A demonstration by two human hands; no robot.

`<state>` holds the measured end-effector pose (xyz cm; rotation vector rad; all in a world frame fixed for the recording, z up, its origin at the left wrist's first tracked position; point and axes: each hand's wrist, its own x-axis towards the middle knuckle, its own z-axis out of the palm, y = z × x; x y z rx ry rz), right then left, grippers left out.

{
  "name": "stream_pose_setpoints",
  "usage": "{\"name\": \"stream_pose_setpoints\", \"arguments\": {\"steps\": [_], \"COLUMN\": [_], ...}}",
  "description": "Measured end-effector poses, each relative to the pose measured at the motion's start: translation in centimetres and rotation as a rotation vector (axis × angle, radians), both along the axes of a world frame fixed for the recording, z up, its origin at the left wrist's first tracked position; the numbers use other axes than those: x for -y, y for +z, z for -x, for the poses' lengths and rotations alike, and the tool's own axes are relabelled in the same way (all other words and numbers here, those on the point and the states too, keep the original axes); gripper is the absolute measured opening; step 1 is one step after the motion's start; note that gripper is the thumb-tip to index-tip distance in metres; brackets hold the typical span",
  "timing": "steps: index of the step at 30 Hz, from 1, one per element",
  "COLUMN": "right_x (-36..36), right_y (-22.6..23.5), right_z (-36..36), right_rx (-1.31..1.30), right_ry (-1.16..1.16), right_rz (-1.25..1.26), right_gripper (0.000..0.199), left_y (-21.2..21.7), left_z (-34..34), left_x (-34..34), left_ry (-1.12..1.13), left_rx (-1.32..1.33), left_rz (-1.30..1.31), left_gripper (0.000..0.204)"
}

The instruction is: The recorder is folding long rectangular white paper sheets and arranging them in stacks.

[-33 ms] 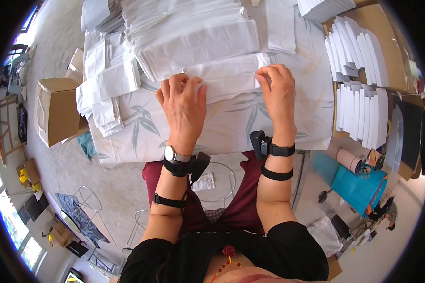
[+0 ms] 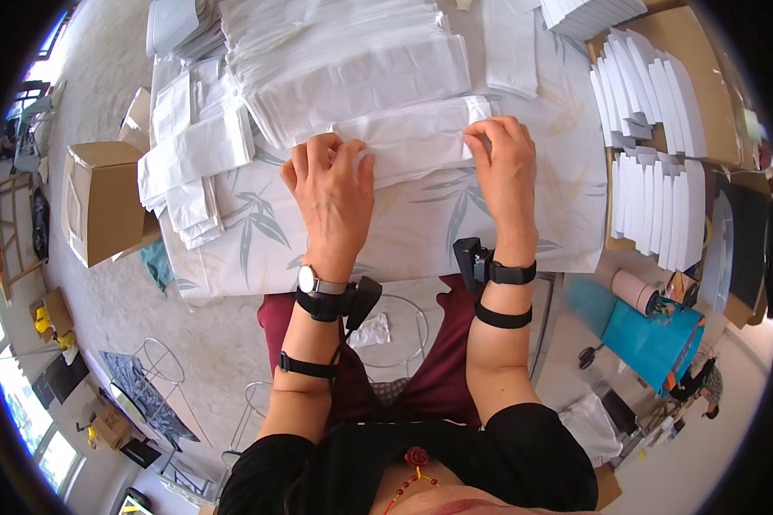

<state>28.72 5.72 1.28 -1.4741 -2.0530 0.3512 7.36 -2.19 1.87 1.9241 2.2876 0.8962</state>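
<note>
Brown box (image 2: 103,206) at far left, then crossed white packets (image 2: 193,156) lie on the worktop's cloth (image 2: 558,219). Left hand (image 2: 328,189) and right hand (image 2: 505,163) touch opposite ends of a flat white piece (image 2: 421,139) before the tall stack (image 2: 361,81); partly hidden fingertips leave their grip unclear. White piles (image 2: 657,210) crowd the right.

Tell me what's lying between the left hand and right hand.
In the head view, a folded white strip lies between the left hand and right hand; on its near side, leaf-patterned table cover shows.
</note>
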Motion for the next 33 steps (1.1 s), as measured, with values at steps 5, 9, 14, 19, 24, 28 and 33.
{"name": "stream_pose_setpoints", "arguments": {"steps": [5,9,14,19,24,28,33], "right_x": [-0.02,0.07,0.23,0.09,-0.05,-0.06,0.04], "right_y": [0.08,-0.02,0.4,0.34,0.06,-0.02,-0.13], "right_z": [0.05,-0.08,0.09,0.01,0.13,0.13,-0.04], "right_rx": [0.066,0.084,0.031,0.053,0.015,0.018,0.054], "right_ry": [0.018,0.021,-0.023,-0.048,-0.078,-0.083,-0.075], "right_rz": [0.008,-0.007,-0.023,-0.027,-0.046,-0.029,-0.032], "right_gripper": [0.012,0.019,0.034,0.045,0.05,0.048,0.041], "left_y": [-0.08,-0.38,-0.34,0.39,0.38,0.15,-0.26], "left_z": [0.1,0.18,0.19,0.06,0.54,0.7,0.8], "left_x": [-0.18,-0.27,-0.19,0.07,0.22,0.21,-0.11], "left_ry": [-0.019,-0.037,-0.053,-0.072,-0.17,-0.209,-0.235], "left_rx": [-0.009,0.002,0.006,-0.014,-0.022,0.089,0.216], "left_rz": [0.002,0.001,-0.052,-0.147,-0.306,-0.279,-0.319], "left_gripper": [0.015,0.014,0.015,0.014,0.018,0.023,0.022]}}
